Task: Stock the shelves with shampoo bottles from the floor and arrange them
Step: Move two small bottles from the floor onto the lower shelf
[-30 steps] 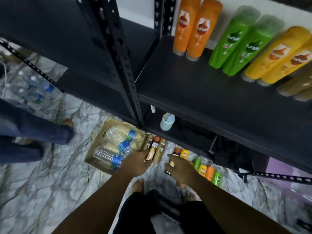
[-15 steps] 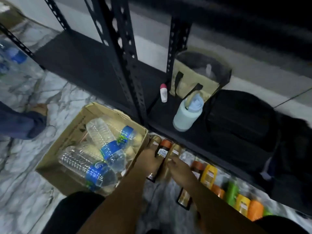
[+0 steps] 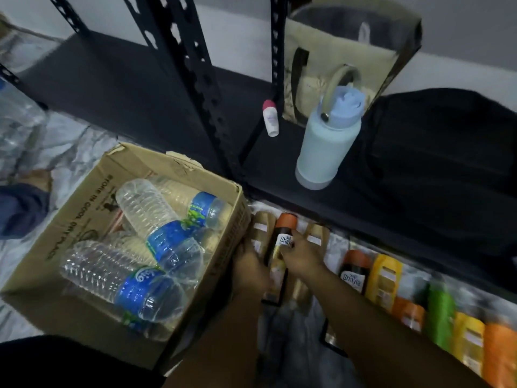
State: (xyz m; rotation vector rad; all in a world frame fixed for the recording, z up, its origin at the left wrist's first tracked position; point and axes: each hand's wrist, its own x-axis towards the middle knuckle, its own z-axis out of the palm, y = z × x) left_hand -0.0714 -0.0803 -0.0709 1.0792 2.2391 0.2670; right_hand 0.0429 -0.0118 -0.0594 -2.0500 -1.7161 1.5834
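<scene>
Beside the cardboard box [image 3: 84, 219], the right hand [image 3: 303, 260] seemingly pinches the orange-capped shampoo bottle [image 3: 283, 236], while I cannot tell the left hand [image 3: 249, 266] grip; lifting could knock the flanking tan bottles [image 3: 315, 233] askew.

Tight down here: the left hand [image 3: 249, 267] is squeezed between the cardboard box [image 3: 84, 208] wall and the brown bottles [image 3: 261, 233]. The right hand [image 3: 302, 257] grips the orange-capped bottle [image 3: 283, 242], with the row of shampoo bottles [image 3: 383, 275] packed close on its right. Ahead, the bottom shelf [image 3: 363, 217] edge hangs low over the caps, and the upright post [image 3: 201, 88] stands by the box corner. Flask [image 3: 327, 141], roll-on [image 3: 270, 118], tote bag [image 3: 335, 51] and black bag [image 3: 447, 152] crowd the right bay. The left bay [image 3: 112, 88] lies open, as does the marble floor [image 3: 70, 135] beyond the box.
</scene>
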